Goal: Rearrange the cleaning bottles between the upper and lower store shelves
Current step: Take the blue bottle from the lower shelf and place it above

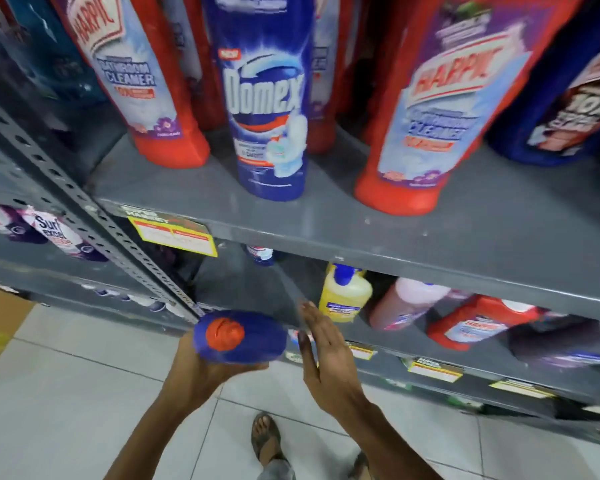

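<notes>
On the grey metal upper shelf (361, 216), the tall blue Domex bottle (269, 109) stands at the front between two red Harpic bottles, one to its left (142, 81) and one to its right (440, 116). Below, on the lower shelf (499, 372), the yellow bottle with blue cap (343, 296) lies left of the pink bottle (402, 303).

I am looking at a shop aisle: grey metal shelves (430, 233) hold rows of branded cleaning bottles (267, 98), yellow price tags (174, 233) are stuck along the shelf edges, and the floor (84, 393) is pale tile.
</notes>
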